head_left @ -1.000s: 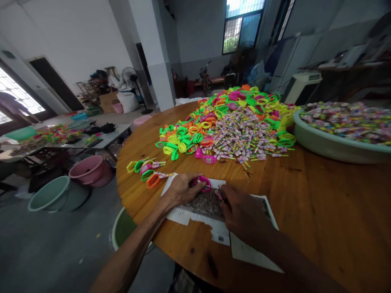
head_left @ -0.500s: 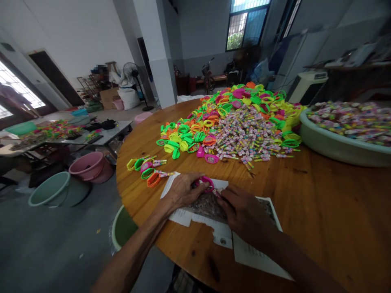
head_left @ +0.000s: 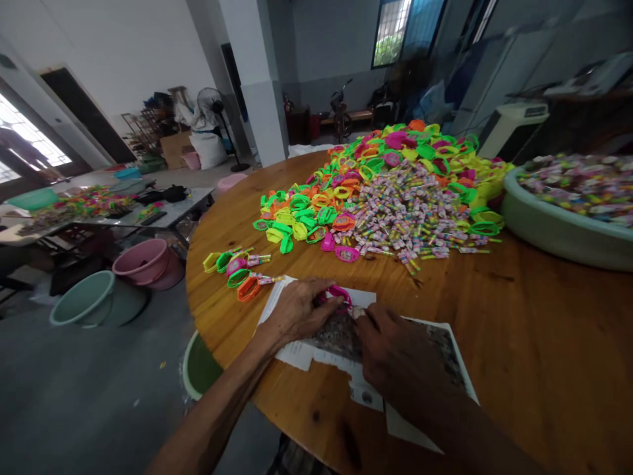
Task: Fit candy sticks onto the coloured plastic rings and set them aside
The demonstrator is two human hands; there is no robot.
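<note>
My left hand (head_left: 299, 307) is closed on a bright pink plastic toy watch (head_left: 342, 294), its band loop showing above the thumb. At the right side of the watch, my right hand (head_left: 390, 343) pinches a small wrapped candy tube (head_left: 357, 311), mostly covered by the fingers. Both hands are over a dark speckled board (head_left: 336, 336) lying on torn printed paper (head_left: 295, 354). Left of them sits a short row of toy watches with candy tubes against them, the nearest one orange (head_left: 248, 289).
On the round wooden table (head_left: 514, 349) rises a big heap of colourful toy watches (head_left: 299, 214), fronted by a pile of wrapped candy tubes (head_left: 410, 211). A wide pale-green basin (head_left: 558, 231) of candy tubes stands at right. Buckets (head_left: 99, 303) stand on the floor at left.
The view has shifted slightly. My hands stay together at the pink toy watch, with the right hand's fingers turned a little and closer in around the candy tube.
</note>
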